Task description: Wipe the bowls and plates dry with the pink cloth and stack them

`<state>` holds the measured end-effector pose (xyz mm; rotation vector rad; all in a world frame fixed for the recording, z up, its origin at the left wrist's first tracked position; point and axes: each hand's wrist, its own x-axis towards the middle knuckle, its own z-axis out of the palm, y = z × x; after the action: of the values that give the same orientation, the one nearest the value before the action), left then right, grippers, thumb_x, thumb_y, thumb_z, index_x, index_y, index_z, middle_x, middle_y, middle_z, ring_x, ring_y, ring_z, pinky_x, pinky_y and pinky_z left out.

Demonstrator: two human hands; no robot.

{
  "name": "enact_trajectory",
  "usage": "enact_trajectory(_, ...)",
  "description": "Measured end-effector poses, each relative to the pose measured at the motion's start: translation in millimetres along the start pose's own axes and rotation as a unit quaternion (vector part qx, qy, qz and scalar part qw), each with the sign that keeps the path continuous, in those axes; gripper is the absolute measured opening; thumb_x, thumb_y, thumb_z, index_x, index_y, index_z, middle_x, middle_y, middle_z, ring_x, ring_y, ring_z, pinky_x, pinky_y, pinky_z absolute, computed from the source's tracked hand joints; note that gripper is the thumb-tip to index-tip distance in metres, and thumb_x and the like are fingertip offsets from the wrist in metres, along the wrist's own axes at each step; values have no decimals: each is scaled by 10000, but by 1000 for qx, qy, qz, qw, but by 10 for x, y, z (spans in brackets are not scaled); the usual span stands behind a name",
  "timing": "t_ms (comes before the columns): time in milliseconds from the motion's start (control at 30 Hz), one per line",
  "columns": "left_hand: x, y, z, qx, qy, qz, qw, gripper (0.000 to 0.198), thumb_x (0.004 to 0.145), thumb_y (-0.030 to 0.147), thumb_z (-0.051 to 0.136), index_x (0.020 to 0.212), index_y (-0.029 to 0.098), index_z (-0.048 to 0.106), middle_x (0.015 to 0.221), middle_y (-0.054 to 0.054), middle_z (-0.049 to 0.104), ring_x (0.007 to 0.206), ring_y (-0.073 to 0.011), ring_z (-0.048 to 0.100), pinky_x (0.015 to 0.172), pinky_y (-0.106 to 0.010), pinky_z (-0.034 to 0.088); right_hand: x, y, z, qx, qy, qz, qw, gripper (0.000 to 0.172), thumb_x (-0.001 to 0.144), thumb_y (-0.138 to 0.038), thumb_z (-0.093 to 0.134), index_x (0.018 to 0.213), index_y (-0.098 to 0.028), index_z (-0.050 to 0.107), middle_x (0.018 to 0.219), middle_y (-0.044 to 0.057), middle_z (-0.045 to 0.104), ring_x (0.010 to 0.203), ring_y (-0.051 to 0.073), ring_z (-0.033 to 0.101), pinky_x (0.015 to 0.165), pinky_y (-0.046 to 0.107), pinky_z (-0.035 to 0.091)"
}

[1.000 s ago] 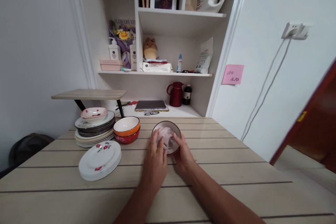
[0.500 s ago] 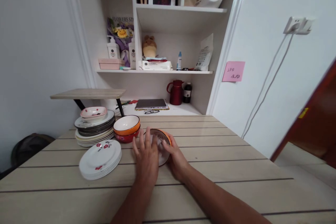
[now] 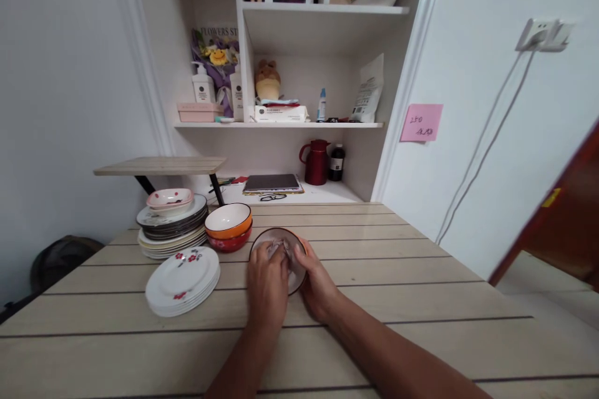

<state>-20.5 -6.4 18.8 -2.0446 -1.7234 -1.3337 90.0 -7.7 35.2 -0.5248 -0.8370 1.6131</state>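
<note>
A bowl (image 3: 297, 280) with a pale inside, a dark rim and some orange on its outer side is tilted toward me above the table. My right hand (image 3: 321, 283) grips its right side, thumb over the rim and the other fingers behind. My left hand (image 3: 269, 280) reaches into the bowl, its fingers bent and closed round a crumpled pale cloth (image 3: 277, 245), mostly hidden by the fingers. To the left, an orange bowl (image 3: 228, 219) sits in a red bowl (image 3: 231, 243). Nearer me lies a stack of white plates (image 3: 180, 280) with red flowers.
Behind those plates stands a taller plate stack (image 3: 152, 242) topped by a pink-rimmed bowl (image 3: 169, 197). A small raised stand (image 3: 161, 166) is at the back left. Glasses (image 3: 272, 197), a laptop (image 3: 271, 182) and a red jug (image 3: 316, 163) lie beyond the table (image 3: 397, 299).
My left hand's fingers, spread across the bowl before, have curled closed inside it round the pale cloth. More of the bowl's inside shows. My right hand keeps its grip.
</note>
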Motion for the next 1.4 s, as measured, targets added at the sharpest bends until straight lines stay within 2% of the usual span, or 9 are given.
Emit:
enact_trajectory(100,24,-44,31,-77,-5,-23,997,326,864,180,511,1113,193,720,1219,-149,623,1169,-321,551,1028,-542,452,-7,-10,8,-10,-11,-9,1000,466,736,-425,797,1140,-278,617,1177,29,709,1121,241,622,993,357,441)
enact_trajectory(333,58,-112,-66,-269,-151,52,950,365,941,314,473,1262,252,635,1296,-108,635,1211,-249,577,1047,-446,456,17,-18,-30,-32,-15,-31,999,422,759,-396,779,1137,-303,617,1116,7,706,1062,209,624,934,305,451)
enact_trajectory(500,-38,-41,-45,-148,-184,181,955,598,822,453,673,1343,206,515,1270,-156,621,1199,-331,554,1020,-546,435,67,-61,-96,-11,-2,1,1000,444,744,-469,780,1118,-299,612,952,-2,719,915,223,663,837,330,487)
enact_trajectory(700,-18,57,-38,2,-209,241,948,407,759,103,686,1124,253,586,1110,-59,670,1105,-283,591,1080,-581,369,50,-357,-159,-87,-25,47,995,422,761,-466,769,1114,-281,633,983,3,722,863,201,656,723,281,471)
enact_trajectory(867,35,64,-56,73,-171,297,937,351,834,111,589,1126,302,618,1113,-52,671,1143,-274,567,1130,-622,278,7,-616,-175,-128,-70,52,988,419,750,-425,774,1114,-260,650,1058,37,724,948,228,649,790,307,473)
enact_trajectory(967,16,48,-31,103,-141,308,935,393,845,134,601,1205,292,606,1190,-89,654,1147,-297,562,1045,-561,399,-1,-664,-190,-140,-76,58,985,462,724,-294,770,1163,-260,631,1010,21,730,909,216,652,760,295,473)
enact_trajectory(1100,-54,59,20,155,-67,306,937,305,884,123,572,1151,253,639,1078,-89,692,956,-266,621,842,-449,500,52,-564,-243,-108,-33,56,992,523,677,-191,727,1183,-260,618,931,3,734,819,201,652,681,274,473)
enact_trajectory(1233,-130,133,52,162,11,317,935,237,904,93,552,1086,208,651,1048,-63,701,908,-228,627,820,-415,500,112,-393,-270,-18,8,42,999,607,655,-187,723,1231,-294,568,906,-4,734,753,200,650,667,291,489)
enact_trajectory(1400,-173,231,73,148,46,241,958,245,915,74,516,1111,166,632,955,-65,690,856,-221,625,766,-388,518,48,-218,-133,18,5,16,1000,723,682,-202,747,1342,-334,483,881,-12,716,765,194,640,701,301,503)
